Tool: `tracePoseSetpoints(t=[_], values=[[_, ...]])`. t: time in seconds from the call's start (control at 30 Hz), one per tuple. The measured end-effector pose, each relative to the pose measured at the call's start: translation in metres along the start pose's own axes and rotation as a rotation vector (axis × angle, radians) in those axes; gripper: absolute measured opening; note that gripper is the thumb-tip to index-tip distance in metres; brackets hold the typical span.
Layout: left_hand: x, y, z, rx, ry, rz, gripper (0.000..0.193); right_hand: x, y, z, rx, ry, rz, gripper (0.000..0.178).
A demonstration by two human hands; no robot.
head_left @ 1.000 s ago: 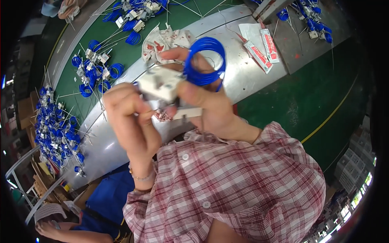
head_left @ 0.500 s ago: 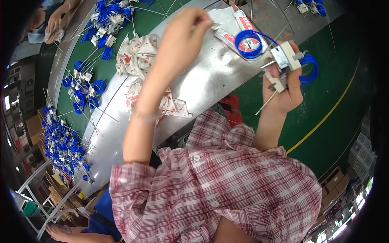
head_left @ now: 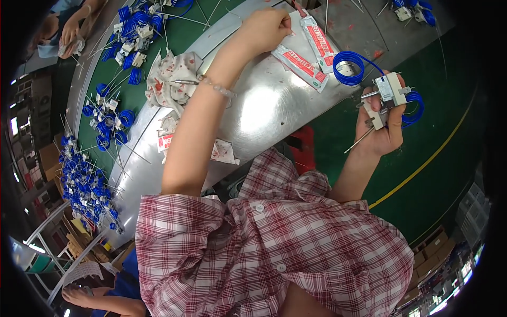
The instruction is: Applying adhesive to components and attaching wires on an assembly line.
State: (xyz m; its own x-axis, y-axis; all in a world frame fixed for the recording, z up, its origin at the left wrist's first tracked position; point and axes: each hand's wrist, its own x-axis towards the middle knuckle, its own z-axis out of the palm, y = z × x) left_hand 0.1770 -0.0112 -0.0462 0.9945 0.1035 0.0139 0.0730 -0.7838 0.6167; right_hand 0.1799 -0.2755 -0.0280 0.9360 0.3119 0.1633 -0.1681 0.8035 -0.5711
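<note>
1. Two bare hands at work. Right hand [head_left: 381, 129] grips a small white boxy plastic-and-metal component [head_left: 390, 91] w/ thin metal pins sticking out, held right of the table over the green floor. A coil of thin blue tubing [head_left: 349, 67] loops off its far-left side; a 2nd blue loop [head_left: 413, 108] shows at its right. A thin metal rod [head_left: 360, 140] slants down-left from the palm.
2. Left hand [head_left: 265, 29] reaches far across the shiny curved sheet-metal tabletop [head_left: 253, 113], fingers curled narrow at the tip of a flat white sachet w/ red print [head_left: 319, 42]; whether it pinches the sachet, can't tell. A 2nd similar sachet [head_left: 300, 61] lies just beside, nearer.
3. Beaded bracelet [head_left: 221, 90] on left wrist. Red-stained white rags [head_left: 171, 79] lie on the table left of the forearm.
4. Green belt [head_left: 113, 105] at far left carries heaps of blue-coiled white parts [head_left: 84, 179].
5. Hard to make out: component's detail is small; right fingers cover its near side. Another person's hands [head_left: 71, 34] at top left are cut off by the rim. Own plaid shirt [head_left: 274, 243] blocks the near table edge.
6. Vs. half a sec ago: left hand is at the same far sachets, right hand still out right w/ the component; view only shifted a bit. A sec ago both hands held the component together close up.
</note>
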Motion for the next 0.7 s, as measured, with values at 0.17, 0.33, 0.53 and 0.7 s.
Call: tracePoseSetpoints(t=[0.17, 0.33, 0.53, 0.7], values=[[0.000, -0.009, -0.007, -0.112, -0.088, -0.063, 0.020, 0.004, 0.009, 0.004, -0.007, -0.033, 0.036, 0.052], [0.014, 0.005, -0.009, -0.145, -0.204, -0.351, 0.029, 0.006, 0.013, 0.010, -0.014, -0.074, 0.059, 0.050], [0.016, -0.008, -0.008, -0.103, -0.006, -0.245, 0.035, 0.005, 0.018, 0.022, 0.015, -0.136, 0.079, 0.051], [0.010, 0.008, 0.000, 0.066, 0.116, -0.220, 0.023, 0.000, 0.019, 0.031, 0.091, -0.144, 0.137, 0.054]])
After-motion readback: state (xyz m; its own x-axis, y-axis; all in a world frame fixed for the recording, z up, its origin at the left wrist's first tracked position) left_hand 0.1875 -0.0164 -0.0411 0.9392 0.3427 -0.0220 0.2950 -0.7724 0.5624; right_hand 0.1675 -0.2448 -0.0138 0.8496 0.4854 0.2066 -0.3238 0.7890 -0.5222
